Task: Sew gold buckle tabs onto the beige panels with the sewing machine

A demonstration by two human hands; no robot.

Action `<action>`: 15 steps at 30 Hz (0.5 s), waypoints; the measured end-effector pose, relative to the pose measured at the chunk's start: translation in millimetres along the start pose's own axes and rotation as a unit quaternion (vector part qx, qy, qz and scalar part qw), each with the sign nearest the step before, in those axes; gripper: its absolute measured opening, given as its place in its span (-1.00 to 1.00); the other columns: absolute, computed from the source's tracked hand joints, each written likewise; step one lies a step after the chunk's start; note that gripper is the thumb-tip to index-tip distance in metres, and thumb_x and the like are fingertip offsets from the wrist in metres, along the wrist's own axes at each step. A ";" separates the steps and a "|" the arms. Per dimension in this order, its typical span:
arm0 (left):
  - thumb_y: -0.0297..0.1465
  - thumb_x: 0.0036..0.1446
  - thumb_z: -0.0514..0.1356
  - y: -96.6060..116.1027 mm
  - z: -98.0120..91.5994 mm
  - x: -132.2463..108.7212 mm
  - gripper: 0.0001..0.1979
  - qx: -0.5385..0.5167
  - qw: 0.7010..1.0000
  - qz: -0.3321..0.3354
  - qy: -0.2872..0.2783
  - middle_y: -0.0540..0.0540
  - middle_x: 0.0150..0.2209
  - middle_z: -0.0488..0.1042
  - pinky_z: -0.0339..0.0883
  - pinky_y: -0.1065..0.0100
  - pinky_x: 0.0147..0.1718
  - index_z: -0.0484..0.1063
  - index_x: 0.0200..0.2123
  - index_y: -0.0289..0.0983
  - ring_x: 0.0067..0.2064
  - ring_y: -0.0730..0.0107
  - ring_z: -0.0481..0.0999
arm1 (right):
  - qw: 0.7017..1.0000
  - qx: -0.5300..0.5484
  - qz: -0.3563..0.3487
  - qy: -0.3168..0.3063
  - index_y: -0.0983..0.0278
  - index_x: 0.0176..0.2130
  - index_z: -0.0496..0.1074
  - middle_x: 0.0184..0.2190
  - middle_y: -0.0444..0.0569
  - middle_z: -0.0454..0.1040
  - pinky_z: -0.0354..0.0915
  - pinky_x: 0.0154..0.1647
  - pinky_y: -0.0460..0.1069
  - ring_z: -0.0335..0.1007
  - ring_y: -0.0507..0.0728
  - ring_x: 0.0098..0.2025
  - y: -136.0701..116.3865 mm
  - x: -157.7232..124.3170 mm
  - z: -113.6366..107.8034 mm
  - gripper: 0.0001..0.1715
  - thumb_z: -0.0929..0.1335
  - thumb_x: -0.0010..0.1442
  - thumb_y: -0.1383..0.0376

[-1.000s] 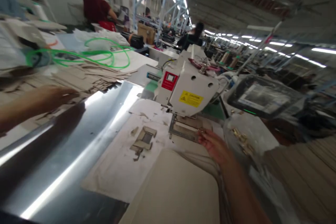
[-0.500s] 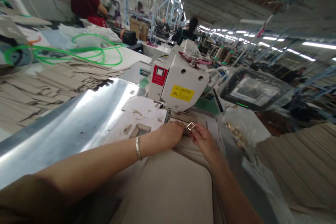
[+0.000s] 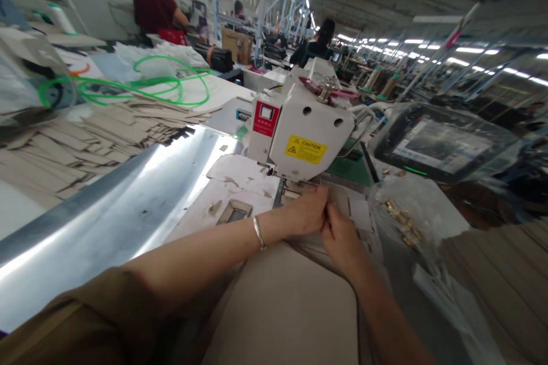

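Left hand (image 3: 306,214) and right hand (image 3: 342,239) meet fingertip to fingertip, pinched shut on something hidden, over tan strip (image 3: 310,250) beneath sewing machine head (image 3: 306,137); positioning looks under way, stitching apparently not yet done.

L hand (image 3: 307,211) & R hand (image 3: 340,238) meet fingertip to fingertip, fingers curled; both forearms stretched fwd, bangle on L wrist

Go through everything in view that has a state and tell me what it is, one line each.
left hand: fingers pinched shut, touching the other hand.
right hand: fingers pinched shut, contents hidden.
touchscreen: lit, plastic-wrapped.
green tube: loosely coiled.
tan cut pieces: fanned out, untidy.
plastic bag: holds metal parts.
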State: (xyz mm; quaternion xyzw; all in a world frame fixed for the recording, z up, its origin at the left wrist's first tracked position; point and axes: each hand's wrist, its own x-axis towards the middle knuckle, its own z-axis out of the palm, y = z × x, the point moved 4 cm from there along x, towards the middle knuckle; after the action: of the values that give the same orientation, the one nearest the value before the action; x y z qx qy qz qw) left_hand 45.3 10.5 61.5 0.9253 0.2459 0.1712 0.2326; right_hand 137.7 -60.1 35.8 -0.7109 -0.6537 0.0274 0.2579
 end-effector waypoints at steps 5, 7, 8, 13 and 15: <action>-0.50 0.31 -0.07 11.5 7.1 -29.5 -0.61 0.237 0.969 0.049 0.041 -0.33 0.13 0.36 0.15 0.01 0.15 0.26 0.16 -0.43 0.17 0.01 0.34 | 0.989 0.113 0.079 -0.049 0.23 -0.32 0.40 -0.38 0.00 0.53 0.29 -0.30 0.00 0.45 0.17 -0.30 28.5 7.8 -6.3 -0.78 0.25 0.17 0.18; -0.47 0.32 -0.07 4.9 10.8 -37.0 -0.54 0.267 0.962 0.051 0.024 -0.32 0.21 0.30 0.08 0.03 0.21 0.17 0.25 -0.45 0.24 0.01 0.26 | 0.981 0.151 0.108 -0.059 0.23 -0.40 0.40 -0.47 -0.07 0.46 0.25 -0.35 -0.03 0.39 0.13 -0.38 40.8 10.1 -9.6 -0.70 0.30 0.13 0.06; -0.43 0.34 -0.06 -0.2 12.4 -39.1 -0.52 0.255 0.966 0.044 0.009 -0.31 0.25 0.26 0.05 0.04 0.23 0.13 0.28 -0.45 0.26 0.02 0.23 | 0.976 0.164 0.128 -0.064 0.24 -0.44 0.40 -0.53 -0.10 0.41 0.21 -0.40 -0.04 0.33 0.09 -0.43 47.0 11.0 -10.9 -0.65 0.32 0.11 0.01; -0.12 0.34 -0.04 -21.6 19.0 -37.8 -0.34 0.153 0.985 0.014 -0.076 -0.31 0.35 0.07 -0.06 0.09 0.30 0.06 0.32 -0.47 0.36 0.02 0.07 | 0.940 0.236 0.225 -0.102 0.26 -0.51 0.33 -0.66 -0.24 0.14 -0.05 -0.58 -0.10 0.01 -0.03 -0.59 67.4 18.3 -12.1 -0.52 0.37 0.02 -0.10; -0.10 0.34 -0.06 -25.1 20.3 -35.7 -0.31 0.143 0.986 0.006 -0.083 -0.32 0.37 0.02 -0.09 0.08 0.32 0.02 0.34 -0.49 0.38 0.02 0.02 | 0.923 0.263 0.257 -0.116 0.25 -0.50 0.31 -0.68 -0.28 0.07 -0.13 -0.61 -0.11 -0.08 -0.05 -0.62 68.7 24.0 -11.7 -0.49 0.40 -0.04 -0.13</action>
State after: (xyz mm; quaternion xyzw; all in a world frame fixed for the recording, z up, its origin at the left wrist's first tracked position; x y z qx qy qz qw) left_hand 15.3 3.7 24.4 0.9616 0.2419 0.0585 0.1159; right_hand 208.4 -42.2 25.5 -0.7528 -0.4435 0.3458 0.3420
